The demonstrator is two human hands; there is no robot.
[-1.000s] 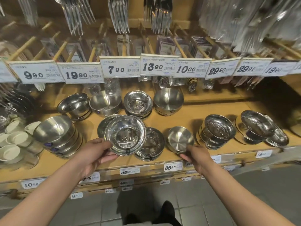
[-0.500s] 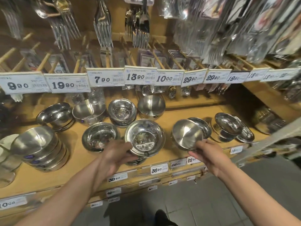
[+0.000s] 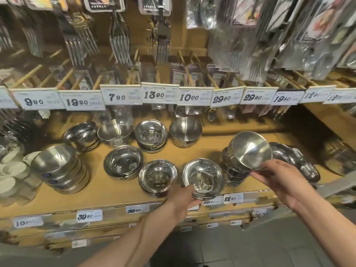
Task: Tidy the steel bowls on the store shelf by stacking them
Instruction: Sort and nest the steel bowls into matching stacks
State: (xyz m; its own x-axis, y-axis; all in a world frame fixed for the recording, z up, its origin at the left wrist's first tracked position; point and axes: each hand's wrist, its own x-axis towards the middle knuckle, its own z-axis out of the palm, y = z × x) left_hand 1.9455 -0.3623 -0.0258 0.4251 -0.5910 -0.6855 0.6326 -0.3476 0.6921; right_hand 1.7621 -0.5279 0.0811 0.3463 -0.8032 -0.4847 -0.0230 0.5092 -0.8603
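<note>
1. Steel bowls filled the wooden store shelf (image 3: 192,149) in stacks and singles, most of them upright with their mouths facing up.
2. One small brushed steel bowl (image 3: 250,149) was tilted steeply, its mouth facing the camera and left, held above a short stack of shiny steel bowls (image 3: 231,170) at the right of the shelf.
3. The right hand (image 3: 279,180) pinched that tilted bowl by its lower rim, fingers curled.
4. The left hand (image 3: 183,199) gripped the near rim of a wide polished steel bowl (image 3: 203,178), which sat upright at the shelf's front edge.
5. White price tags (image 3: 159,93) hung above.
</note>
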